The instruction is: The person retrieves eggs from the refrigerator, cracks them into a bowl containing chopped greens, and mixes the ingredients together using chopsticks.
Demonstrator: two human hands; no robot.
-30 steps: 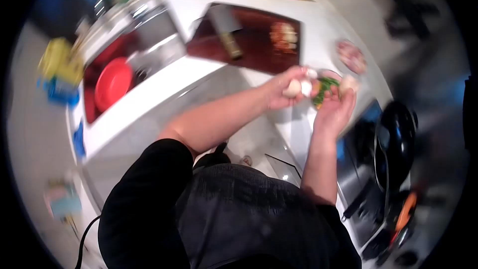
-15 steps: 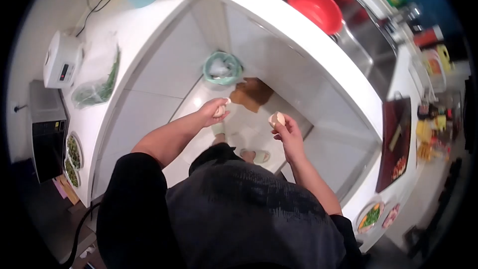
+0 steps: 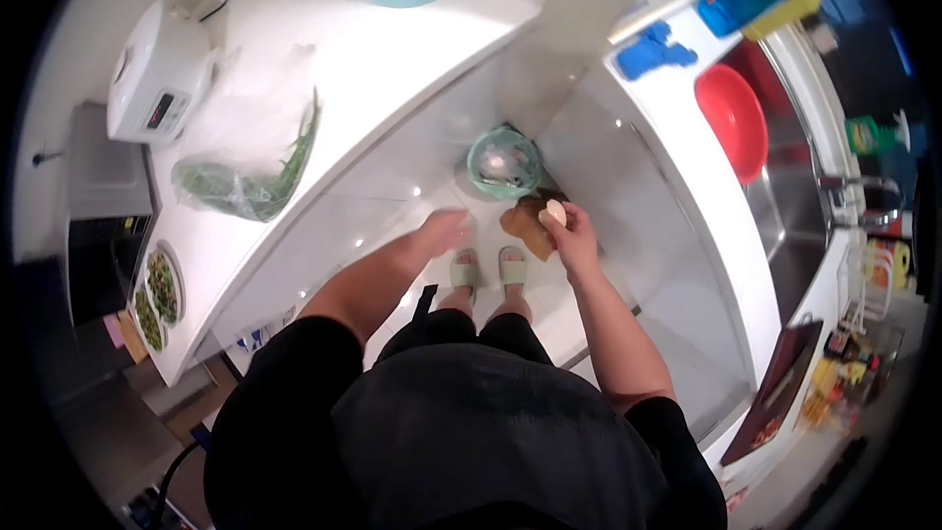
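Note:
My right hand [image 3: 574, 240] pinches a piece of pale eggshell [image 3: 554, 214] between thumb and fingers, above the brown mat on the floor. My left hand [image 3: 446, 233] is smeared by motion, its fingers stretched out and no shell visible in it. It is just to the lower left of a small bin [image 3: 474, 165] lined with a green bag. Inside the bin lie crumpled clear plastic and a pale, roundish piece that may be shell.
The left counter [image 3: 392, 49] holds a rice cooker [image 3: 147, 79], bagged greens [image 3: 231, 186] and two dishes of chopped greens. On the right are blue gloves [image 3: 653, 51], a red basin [image 3: 731, 123], the sink [image 3: 790, 167] and a cutting board [image 3: 775, 393]. A brown mat [image 3: 530, 228] lies by the bin.
My view has turned and the bin is closer to my hands. The shell seen in my left hand before no longer shows there. My right hand still holds its shell and has moved nearer the bin.

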